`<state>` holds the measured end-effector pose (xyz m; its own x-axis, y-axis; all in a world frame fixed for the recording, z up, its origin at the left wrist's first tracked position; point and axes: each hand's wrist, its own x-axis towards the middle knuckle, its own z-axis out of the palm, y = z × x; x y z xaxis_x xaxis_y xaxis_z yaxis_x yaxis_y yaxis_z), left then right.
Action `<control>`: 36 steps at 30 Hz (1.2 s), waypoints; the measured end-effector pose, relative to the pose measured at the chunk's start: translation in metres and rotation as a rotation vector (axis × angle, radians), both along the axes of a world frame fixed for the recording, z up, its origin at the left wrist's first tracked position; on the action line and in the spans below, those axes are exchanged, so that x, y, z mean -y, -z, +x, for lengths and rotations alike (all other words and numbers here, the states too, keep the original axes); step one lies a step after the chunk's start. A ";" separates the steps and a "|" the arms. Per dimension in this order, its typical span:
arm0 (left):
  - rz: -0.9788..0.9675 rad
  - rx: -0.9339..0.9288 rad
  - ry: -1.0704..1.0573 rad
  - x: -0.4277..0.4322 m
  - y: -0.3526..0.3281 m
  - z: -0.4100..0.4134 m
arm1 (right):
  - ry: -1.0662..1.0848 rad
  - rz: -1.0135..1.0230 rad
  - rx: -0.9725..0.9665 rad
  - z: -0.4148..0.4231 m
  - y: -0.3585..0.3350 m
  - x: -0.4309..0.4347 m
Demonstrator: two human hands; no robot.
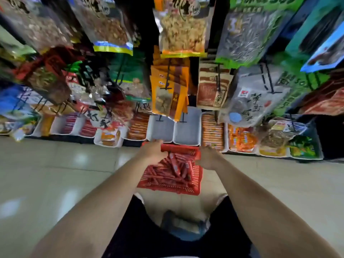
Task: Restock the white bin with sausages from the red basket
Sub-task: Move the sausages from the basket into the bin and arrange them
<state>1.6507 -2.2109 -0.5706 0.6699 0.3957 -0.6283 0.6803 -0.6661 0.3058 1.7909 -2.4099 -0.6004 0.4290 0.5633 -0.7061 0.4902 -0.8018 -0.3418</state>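
A red basket sits on the floor in front of me, holding several red-wrapped sausages. Two white bins stand just behind it on the lowest shelf: the left bin and the right bin, both with bare bottoms. My left hand is over the basket's far left corner, fingers curled at the rim near the sausages. My right hand hovers over the basket's right rim. The frame is blurred, so whether either hand grips anything is unclear.
Neighbouring white bins hold packed sausages to the left and right. Hanging snack bags dangle over the bins from hooks. Tiled floor spreads left and right of the basket. My knees are below the basket.
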 end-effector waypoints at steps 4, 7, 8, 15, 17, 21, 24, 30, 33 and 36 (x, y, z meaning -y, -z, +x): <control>0.033 -0.065 -0.036 -0.015 0.149 -0.042 | -0.023 0.010 0.025 -0.036 0.149 -0.023; 0.011 -0.042 -0.031 -0.022 0.260 -0.061 | -0.040 -0.007 0.016 -0.047 0.257 -0.030; 0.007 -0.035 -0.029 -0.024 0.291 -0.065 | -0.044 -0.007 0.035 -0.049 0.286 -0.030; 0.018 0.018 -0.064 0.011 0.399 -0.111 | -0.001 0.089 0.074 -0.075 0.380 -0.007; -0.003 0.019 -0.076 0.025 0.404 -0.122 | 0.027 0.089 0.076 -0.091 0.380 0.008; -0.020 0.037 -0.067 0.035 0.410 -0.120 | 0.047 0.081 0.088 -0.102 0.389 0.023; -0.050 0.091 -0.141 0.031 0.436 -0.097 | 0.122 0.101 0.061 -0.093 0.422 0.014; -0.151 0.037 -0.261 0.028 0.535 -0.056 | 0.411 0.101 0.010 -0.087 0.512 -0.014; -0.194 0.016 -0.325 0.026 0.581 -0.034 | 0.536 -0.013 -0.028 -0.085 0.556 -0.024; -0.270 0.079 -0.503 0.026 0.612 -0.018 | 0.544 -0.128 0.151 -0.101 0.586 -0.030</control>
